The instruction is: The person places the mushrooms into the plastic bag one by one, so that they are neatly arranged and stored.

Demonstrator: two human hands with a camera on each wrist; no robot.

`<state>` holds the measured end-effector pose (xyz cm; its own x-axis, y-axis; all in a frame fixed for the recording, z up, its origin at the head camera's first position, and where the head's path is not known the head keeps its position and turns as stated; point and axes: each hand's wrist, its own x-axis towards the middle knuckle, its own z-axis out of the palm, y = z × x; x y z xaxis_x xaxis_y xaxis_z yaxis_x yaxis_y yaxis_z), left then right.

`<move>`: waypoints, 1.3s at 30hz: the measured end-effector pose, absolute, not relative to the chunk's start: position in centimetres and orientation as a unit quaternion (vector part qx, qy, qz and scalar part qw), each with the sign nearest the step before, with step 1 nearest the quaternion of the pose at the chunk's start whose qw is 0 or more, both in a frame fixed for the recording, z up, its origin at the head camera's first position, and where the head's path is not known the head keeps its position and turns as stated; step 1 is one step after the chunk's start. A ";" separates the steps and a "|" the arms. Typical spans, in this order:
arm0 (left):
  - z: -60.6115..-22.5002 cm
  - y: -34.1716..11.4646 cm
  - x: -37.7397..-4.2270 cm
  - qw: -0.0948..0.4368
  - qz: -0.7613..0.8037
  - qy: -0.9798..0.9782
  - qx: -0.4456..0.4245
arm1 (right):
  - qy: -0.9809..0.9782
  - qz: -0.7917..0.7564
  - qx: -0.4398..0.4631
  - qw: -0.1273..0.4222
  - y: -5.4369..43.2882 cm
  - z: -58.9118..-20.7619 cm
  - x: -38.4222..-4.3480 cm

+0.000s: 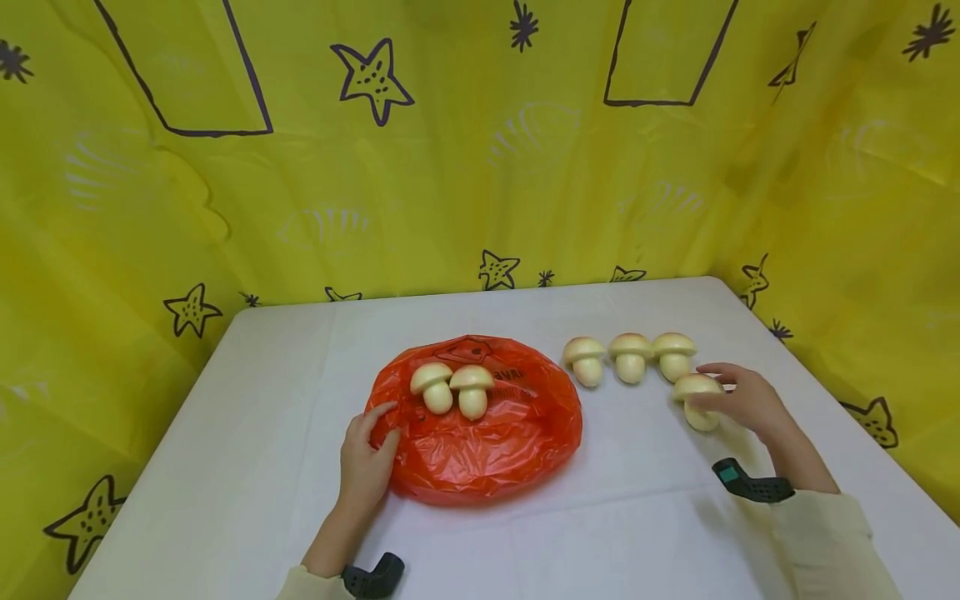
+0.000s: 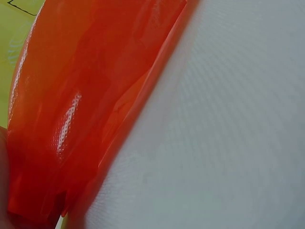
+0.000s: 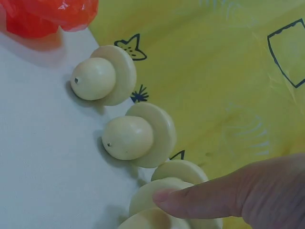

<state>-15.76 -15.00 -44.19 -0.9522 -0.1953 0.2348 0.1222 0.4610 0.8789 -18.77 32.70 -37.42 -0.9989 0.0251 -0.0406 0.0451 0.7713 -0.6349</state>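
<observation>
My right hand [image 1: 750, 403] pinches a cream toy mushroom [image 1: 699, 413] by its cap and stem, at the right side of the table. In the right wrist view the thumb [image 3: 200, 198] presses on it. Three more mushrooms stand in a row just behind, among them the left one [image 1: 585, 362]. A crinkled red plastic bag [image 1: 480, 467] is spread in the middle, with two mushrooms on it side by side, the left one [image 1: 432, 389] tilted. My left hand [image 1: 365, 462] grips the bag's left edge; in the left wrist view the red film bunches near the fingers.
A white cloth covers the table [image 1: 247, 433]. Behind it and along both sides hangs a yellow curtain [image 1: 450, 183] printed with starfish and shells. Each wrist wears a dark band, like the right band [image 1: 753, 483].
</observation>
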 end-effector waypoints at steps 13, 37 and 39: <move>-44.1 -15.0 -15.7 0.149 -0.520 -0.841 0.024 | 0.933 -0.358 0.023 0.012 32.3 -38.2 -19.3; -44.3 -15.1 -15.8 0.168 -0.515 -0.841 0.013 | 0.923 -0.382 0.043 -0.008 32.2 -38.9 -19.3; -44.3 -15.0 -15.8 0.166 -0.515 -0.841 0.013 | 0.921 -0.387 0.047 -0.008 32.2 -38.9 -19.2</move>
<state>-15.83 -15.05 -44.29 -0.9446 -0.1922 0.2661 0.1497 0.4694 0.8702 -19.25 32.19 -38.94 -0.9954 0.0935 -0.0225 0.0815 0.6957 -0.7137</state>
